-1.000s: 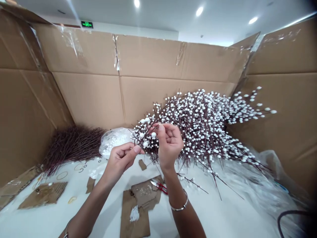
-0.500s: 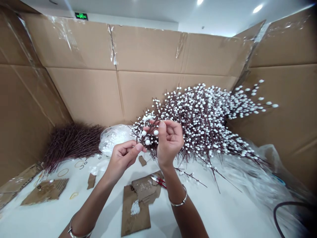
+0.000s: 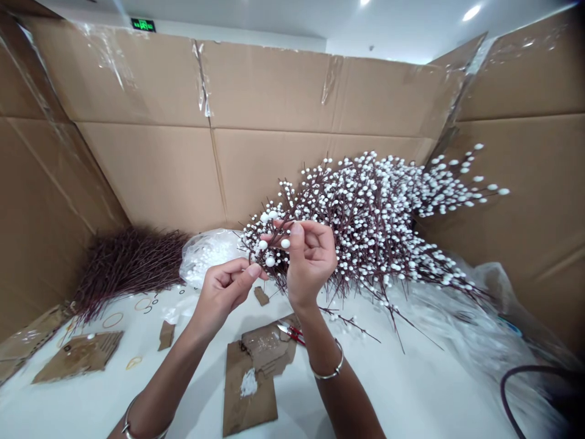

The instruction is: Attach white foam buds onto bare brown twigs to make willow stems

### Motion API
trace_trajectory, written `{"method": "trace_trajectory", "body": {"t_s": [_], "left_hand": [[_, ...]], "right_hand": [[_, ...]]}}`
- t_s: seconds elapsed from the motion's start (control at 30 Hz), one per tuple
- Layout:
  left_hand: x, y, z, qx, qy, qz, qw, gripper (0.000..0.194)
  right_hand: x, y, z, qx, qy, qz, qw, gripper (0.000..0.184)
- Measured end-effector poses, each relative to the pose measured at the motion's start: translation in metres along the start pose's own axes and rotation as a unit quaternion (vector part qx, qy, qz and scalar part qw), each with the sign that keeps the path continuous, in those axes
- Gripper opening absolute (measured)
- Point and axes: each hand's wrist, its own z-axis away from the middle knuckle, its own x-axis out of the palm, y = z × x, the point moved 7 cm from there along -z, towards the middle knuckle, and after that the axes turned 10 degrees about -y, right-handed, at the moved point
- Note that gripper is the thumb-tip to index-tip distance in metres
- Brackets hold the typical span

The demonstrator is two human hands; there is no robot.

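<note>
My right hand (image 3: 313, 256) is closed in a pinch around a brown artificial berry branch (image 3: 285, 243) that carries several large white berries. Its twigs spread leftward from the fingers, in front of the big pile. Lower and to the left, thumb and forefinger of my left hand (image 3: 231, 286) are pressed together at a dark twig end of the same branch; the exact contact is partly hidden by the fingers. Behind both hands lies a heap of white-berried branches (image 3: 365, 207), against which the held twigs are hard to separate.
Bare brown stems (image 3: 132, 262) lie at the left, beside a clear bag of white berries (image 3: 208, 259). Red-handled snips (image 3: 292, 333) rest by cardboard pieces (image 3: 249, 408), one smeared white. Plastic wrap (image 3: 461, 329) covers the right side. Cardboard walls (image 3: 150, 177) enclose the white table (image 3: 183, 402).
The whole view has shifted slightly. Both hands keep nearly the same pose on the branch, with no other clear change.
</note>
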Motion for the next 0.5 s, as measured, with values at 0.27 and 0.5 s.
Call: {"method": "trace_trajectory", "body": {"t_s": [0.27,0.5], "left_hand": [[0.001,0.002,0.000,0.000,0.003,-0.009,1.000,0.029],[0.002,0.001,0.002,-0.020,0.002,-0.006,1.000,0.029]], "right_hand": [[-0.004,0.002,0.002,-0.028,0.005,0.062,0.998,0.010],[-0.011,0.005,0.002,-0.065,-0.004,0.111,0.992,0.011]]}}
